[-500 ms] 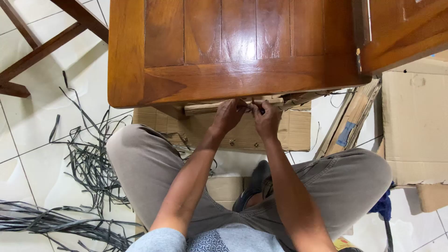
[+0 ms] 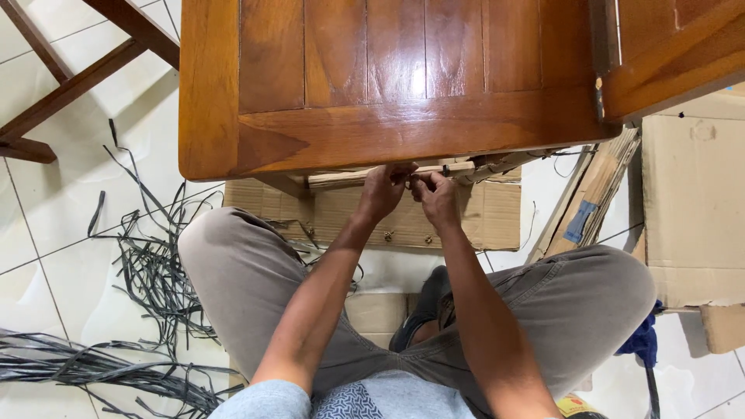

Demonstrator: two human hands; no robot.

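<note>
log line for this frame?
left hand + right hand: fingers pinching at underside edge of wooden table | cardboard below | dark strips on floor

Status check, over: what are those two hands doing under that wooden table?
Left hand and right hand pinching a thin strand at the table's underside rail. Fingers closed. Nothing blocking.

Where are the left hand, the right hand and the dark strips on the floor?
left hand (image 2: 382, 192), head view, back of the hand
right hand (image 2: 436, 198), head view, knuckles
dark strips (image 2: 151, 275), head view, middle of the tangle
</note>
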